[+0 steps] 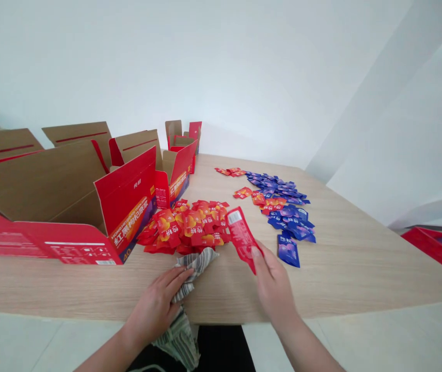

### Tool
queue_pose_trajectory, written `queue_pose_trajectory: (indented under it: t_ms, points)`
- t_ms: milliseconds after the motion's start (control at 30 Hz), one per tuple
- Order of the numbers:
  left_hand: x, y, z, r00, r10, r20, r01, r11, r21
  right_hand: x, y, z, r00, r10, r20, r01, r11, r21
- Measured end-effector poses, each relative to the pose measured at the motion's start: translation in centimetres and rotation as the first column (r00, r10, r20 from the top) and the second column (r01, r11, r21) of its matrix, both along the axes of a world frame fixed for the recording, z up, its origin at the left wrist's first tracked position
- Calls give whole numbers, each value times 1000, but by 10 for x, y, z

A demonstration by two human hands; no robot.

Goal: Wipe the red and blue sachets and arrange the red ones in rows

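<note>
Right hand pinches a red foil sachet between thumb and fingers; left hand lies open, fingers extended on a striped cloth; risk: a slack pinch could drop the sachet into the nearby blue sachets, mixing colours.

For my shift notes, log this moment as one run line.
left hand: on striped cloth | right hand: holds red sachet | nearby: blue sachets

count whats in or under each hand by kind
striped cloth under the left hand: 1
red sachet held in the right hand: 1
total: 2
</note>
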State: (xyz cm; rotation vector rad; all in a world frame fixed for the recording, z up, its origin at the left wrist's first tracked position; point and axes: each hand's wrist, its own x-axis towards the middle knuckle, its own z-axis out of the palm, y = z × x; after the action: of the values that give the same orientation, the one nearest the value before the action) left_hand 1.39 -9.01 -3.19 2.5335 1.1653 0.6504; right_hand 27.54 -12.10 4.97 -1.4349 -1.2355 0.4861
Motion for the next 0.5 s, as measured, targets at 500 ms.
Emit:
queue_pose_trajectory:
  t_ms: [500]
  points:
    - [0,2,-1,999,-11,-48,11,1000,4,-110,117,-7,505,336,795,-328,927,-183]
